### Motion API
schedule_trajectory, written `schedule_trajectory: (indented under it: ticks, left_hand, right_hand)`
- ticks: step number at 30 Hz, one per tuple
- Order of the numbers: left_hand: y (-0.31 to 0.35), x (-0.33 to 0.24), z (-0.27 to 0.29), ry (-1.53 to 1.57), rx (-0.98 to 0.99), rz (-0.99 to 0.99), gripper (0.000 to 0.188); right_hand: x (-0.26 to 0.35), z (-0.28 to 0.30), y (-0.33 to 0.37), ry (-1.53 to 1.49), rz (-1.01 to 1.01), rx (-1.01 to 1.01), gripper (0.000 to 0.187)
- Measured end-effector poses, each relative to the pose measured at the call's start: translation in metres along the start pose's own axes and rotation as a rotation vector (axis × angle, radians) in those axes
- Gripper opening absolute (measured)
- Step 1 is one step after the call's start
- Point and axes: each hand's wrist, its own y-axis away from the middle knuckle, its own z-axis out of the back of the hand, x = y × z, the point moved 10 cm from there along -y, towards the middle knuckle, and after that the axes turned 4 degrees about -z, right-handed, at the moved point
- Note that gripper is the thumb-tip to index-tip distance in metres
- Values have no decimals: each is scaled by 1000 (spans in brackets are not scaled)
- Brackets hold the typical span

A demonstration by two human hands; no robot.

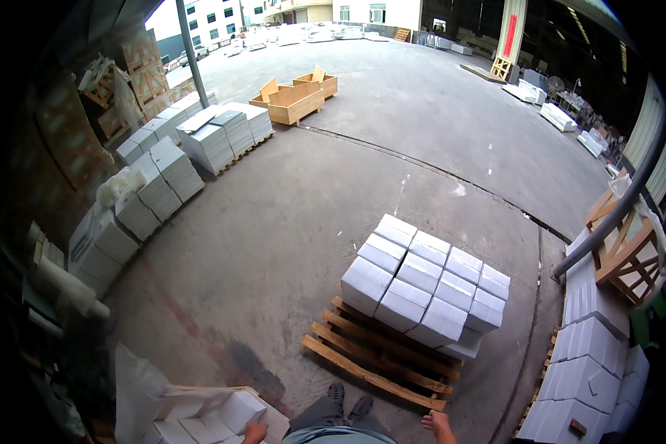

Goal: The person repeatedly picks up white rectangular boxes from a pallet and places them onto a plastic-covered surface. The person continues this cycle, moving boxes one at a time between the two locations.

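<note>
My left hand (255,431) is at the bottom edge, beside a wooden crate (274,416) lined with white sheeting. White boxes (216,422) lie inside the crate, close to that hand. Its fingers are mostly hidden, so I cannot make out a grip. My right hand (435,422) hangs at my other side with its fingers apart and nothing in them. It is just in front of the near slat of a wooden pallet (370,372). White wrapped cartons (419,272) stand stacked in rows on the pallet's far part, while the near slats are bare.
Stacked pale slabs or cartons (152,185) line the left side. Open wooden boxes (296,103) stand on the concrete further off. To the right are more white cartons (581,374), a wooden frame (625,255) and a leaning grey pole (614,214). A groove (451,176) crosses the floor.
</note>
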Motion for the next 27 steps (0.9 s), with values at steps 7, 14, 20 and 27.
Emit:
schedule_trajectory:
  ticks: [7,14,20,27]
  left_hand:
    - [-80,-33,-13,-5,21,-87,50]
    - [-121,-123,-4,95,-29,-267,48]
    - [-90,-132,-38,71,-98,-225,47]
    - [20,-115,-138,72,22,-23,49]
  right_hand:
    - [-35,-42,17,-77,115,134,37]
    - [-82,-17,-33,-38,162,233,40]
    - [-61,29,-37,-66,223,228,40]
    - [-24,122,-32,-80,153,198,40]
